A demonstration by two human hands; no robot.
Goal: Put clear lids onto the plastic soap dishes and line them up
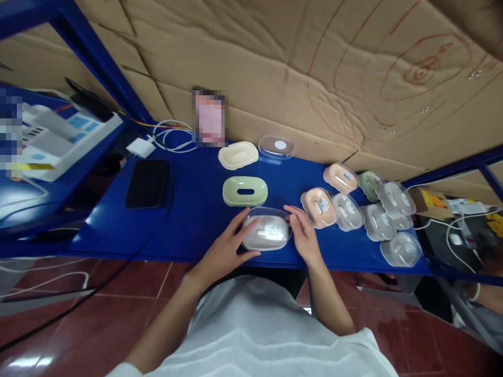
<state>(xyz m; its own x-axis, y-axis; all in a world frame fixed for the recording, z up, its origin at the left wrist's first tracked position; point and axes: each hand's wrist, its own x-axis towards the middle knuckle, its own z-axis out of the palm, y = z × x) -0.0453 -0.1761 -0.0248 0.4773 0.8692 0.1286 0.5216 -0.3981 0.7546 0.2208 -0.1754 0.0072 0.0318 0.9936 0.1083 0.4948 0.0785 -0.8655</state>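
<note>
A white soap box [262, 242] with a clear lid and a round sticker lies near the front edge of the blue table. My left hand [230, 243] grips its left side, one finger stretched over the lid and the thumb along the front. At the right end of the box, my right hand [304, 233] has its thumb and fingers against the lid's edge. Behind the box is a green soap dish [231, 196] with an oval slot. Farther back are a cream dish part [238, 156] and a loose clear lid [267, 146] with a white sticker.
Several lidded soap boxes, among them a peach one [309, 201] and a grey one [371, 214], stand to the right, some stacked. A black flat object [145, 183], a white adapter [141, 148] and cables lie left. A cardboard wall [255, 68] rises behind.
</note>
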